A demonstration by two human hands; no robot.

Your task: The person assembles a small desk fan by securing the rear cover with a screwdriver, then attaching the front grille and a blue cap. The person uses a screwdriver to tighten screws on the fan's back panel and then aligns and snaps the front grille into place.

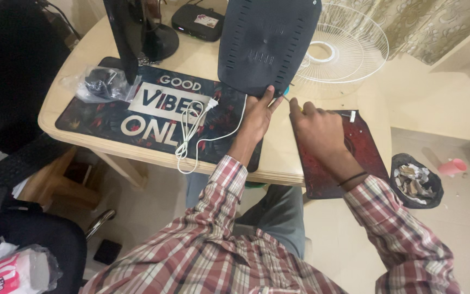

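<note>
A dark mat (110, 117) with big pale letters lies on the table (278, 158). A clear bag (100, 83) on it holds black parts. A black bin (415, 181) on the floor holds paper scraps. The left hand (257, 117) grips the bottom edge of the upright dark cover (265, 43). The right hand (319, 128) is closed around a thin tool (288, 99) at that edge.

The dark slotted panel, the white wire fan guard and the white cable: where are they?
dark slotted panel (265, 43), head view, middle of its back.
white wire fan guard (354, 51), head view, wire spokes.
white cable (189, 128), head view, coiled part.
</note>
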